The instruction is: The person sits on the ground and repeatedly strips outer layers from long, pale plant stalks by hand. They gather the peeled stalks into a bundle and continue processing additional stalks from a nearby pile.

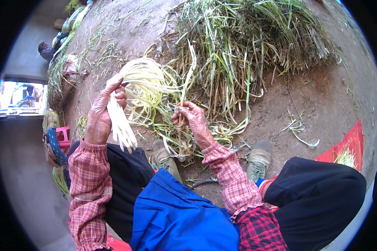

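My left hand grips a bundle of pale, peeled leafy stalks. Their white ends point down towards my knee, and the yellowish leaves droop over the far side. Pinched in the fingers of my right hand is a single stalk, its green-white leaf rising above and brown, withered skin hanging below. Loose peelings lie on the ground under that hand, between my shoes. Just beyond it sits a large heap of unpeeled green stalks with brownish lower ends.
A red sheet with pale stalks on it lies at the right. Stray leaves are scattered over the earthen floor. Along the left wall are a pink plastic stool, another pile of stalks and a seated person. A curved dark tool lies between my feet.
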Action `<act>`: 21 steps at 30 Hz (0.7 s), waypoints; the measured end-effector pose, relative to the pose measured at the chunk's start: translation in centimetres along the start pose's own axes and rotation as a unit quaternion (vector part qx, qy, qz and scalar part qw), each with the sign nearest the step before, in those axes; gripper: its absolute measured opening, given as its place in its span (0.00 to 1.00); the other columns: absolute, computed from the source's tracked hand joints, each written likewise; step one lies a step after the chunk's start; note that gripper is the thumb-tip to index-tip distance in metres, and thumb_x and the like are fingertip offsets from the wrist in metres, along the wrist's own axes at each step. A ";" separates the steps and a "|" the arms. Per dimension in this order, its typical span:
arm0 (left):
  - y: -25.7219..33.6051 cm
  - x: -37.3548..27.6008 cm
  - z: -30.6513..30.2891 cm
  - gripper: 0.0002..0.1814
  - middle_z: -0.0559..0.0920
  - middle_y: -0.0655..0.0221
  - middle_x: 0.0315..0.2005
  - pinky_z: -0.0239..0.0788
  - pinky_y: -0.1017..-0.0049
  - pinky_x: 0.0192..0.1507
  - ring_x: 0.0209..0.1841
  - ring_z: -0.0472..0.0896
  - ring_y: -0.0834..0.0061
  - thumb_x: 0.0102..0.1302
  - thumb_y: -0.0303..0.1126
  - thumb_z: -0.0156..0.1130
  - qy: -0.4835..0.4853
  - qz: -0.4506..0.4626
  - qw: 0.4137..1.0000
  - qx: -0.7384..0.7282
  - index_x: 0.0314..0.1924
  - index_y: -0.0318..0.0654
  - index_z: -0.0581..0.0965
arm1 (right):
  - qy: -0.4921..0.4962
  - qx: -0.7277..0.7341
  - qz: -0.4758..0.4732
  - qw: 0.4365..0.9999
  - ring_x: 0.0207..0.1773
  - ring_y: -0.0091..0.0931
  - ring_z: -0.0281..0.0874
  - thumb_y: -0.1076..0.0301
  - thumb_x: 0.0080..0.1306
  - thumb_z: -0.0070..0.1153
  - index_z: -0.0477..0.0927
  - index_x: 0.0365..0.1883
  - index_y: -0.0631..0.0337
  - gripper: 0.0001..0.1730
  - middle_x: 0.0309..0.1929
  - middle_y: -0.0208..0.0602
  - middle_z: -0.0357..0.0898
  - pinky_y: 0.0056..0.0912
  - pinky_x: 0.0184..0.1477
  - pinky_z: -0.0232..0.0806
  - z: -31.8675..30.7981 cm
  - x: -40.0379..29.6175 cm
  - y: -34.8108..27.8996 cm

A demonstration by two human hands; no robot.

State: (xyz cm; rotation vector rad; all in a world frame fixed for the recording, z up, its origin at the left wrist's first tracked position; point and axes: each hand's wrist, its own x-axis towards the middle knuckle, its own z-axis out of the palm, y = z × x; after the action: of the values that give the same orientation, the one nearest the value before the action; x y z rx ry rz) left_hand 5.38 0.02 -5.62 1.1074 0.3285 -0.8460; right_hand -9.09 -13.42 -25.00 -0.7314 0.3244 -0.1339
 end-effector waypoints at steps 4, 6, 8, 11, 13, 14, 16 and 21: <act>1.0 -0.5 -0.2 0.06 0.64 0.74 0.18 0.57 0.84 0.19 0.19 0.62 0.84 0.62 0.24 0.52 -0.006 0.131 0.991 -0.026 0.37 0.28 0.69 | -0.032 -0.034 0.003 0.999 0.21 0.17 0.76 0.68 0.65 0.47 0.72 0.39 0.64 0.09 0.23 0.35 0.79 0.13 0.17 0.62 2.2 -1.2 -1.5; 1.3 -0.4 -0.3 0.06 0.65 0.75 0.18 0.55 0.85 0.17 0.18 0.63 0.84 0.60 0.23 0.55 -0.014 0.165 0.985 -0.043 0.35 0.29 0.69 | -0.048 -0.034 0.006 0.998 0.21 0.17 0.75 0.69 0.64 0.49 0.72 0.39 0.65 0.09 0.23 0.35 0.79 0.15 0.19 0.64 2.9 -1.7 -2.4; 1.0 -0.6 0.2 0.08 0.65 0.76 0.17 0.54 0.85 0.16 0.18 0.63 0.85 0.59 0.25 0.56 0.012 0.206 0.977 -0.052 0.36 0.28 0.70 | -0.052 -0.048 -0.002 0.997 0.21 0.18 0.75 0.69 0.64 0.49 0.71 0.39 0.66 0.09 0.22 0.36 0.79 0.16 0.21 0.65 3.5 -2.1 -2.8; 1.0 0.0 -0.9 0.10 0.65 0.76 0.17 0.55 0.85 0.16 0.18 0.63 0.85 0.59 0.27 0.57 0.005 0.173 0.985 -0.024 0.39 0.28 0.70 | -0.073 -0.068 -0.006 0.995 0.21 0.19 0.74 0.71 0.63 0.50 0.72 0.37 0.68 0.09 0.22 0.36 0.78 0.19 0.23 0.66 5.2 -2.6 -3.4; -0.1 0.7 -0.7 0.12 0.68 0.76 0.17 0.58 0.86 0.16 0.18 0.67 0.84 0.59 0.30 0.59 0.017 0.169 0.984 0.044 0.40 0.31 0.71 | -0.108 -0.089 -0.030 0.990 0.22 0.18 0.74 0.69 0.64 0.50 0.72 0.38 0.65 0.09 0.23 0.36 0.78 0.18 0.24 0.66 5.5 -2.7 -3.4; -0.7 1.0 -0.4 0.12 0.71 0.75 0.18 0.60 0.86 0.16 0.20 0.70 0.83 0.59 0.30 0.60 0.027 0.163 0.983 0.076 0.40 0.32 0.72 | -0.121 -0.073 -0.025 0.990 0.22 0.18 0.74 0.69 0.64 0.50 0.72 0.38 0.66 0.09 0.23 0.37 0.78 0.18 0.24 0.66 5.7 -2.8 -3.3; -1.9 0.9 0.9 0.13 0.77 0.69 0.25 0.65 0.87 0.17 0.26 0.76 0.80 0.58 0.30 0.61 0.071 0.154 0.975 0.144 0.41 0.32 0.72 | -0.127 -0.084 -0.019 0.988 0.21 0.18 0.74 0.70 0.62 0.52 0.72 0.37 0.67 0.09 0.22 0.36 0.78 0.18 0.23 0.66 6.4 -3.4 -4.0; -3.7 0.2 2.2 0.16 0.80 0.66 0.34 0.63 0.88 0.15 0.31 0.78 0.81 0.53 0.27 0.63 0.083 0.151 0.955 0.240 0.43 0.34 0.74 | -0.121 -0.144 -0.042 0.981 0.21 0.18 0.73 0.72 0.61 0.53 0.73 0.37 0.69 0.10 0.21 0.35 0.77 0.19 0.22 0.66 7.4 -3.5 -4.5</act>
State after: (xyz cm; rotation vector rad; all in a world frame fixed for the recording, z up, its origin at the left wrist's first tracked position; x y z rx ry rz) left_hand 2.43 -2.69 -7.17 1.6403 0.0827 -0.5704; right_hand -9.93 -11.26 -15.91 -1.0380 0.0799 -0.0763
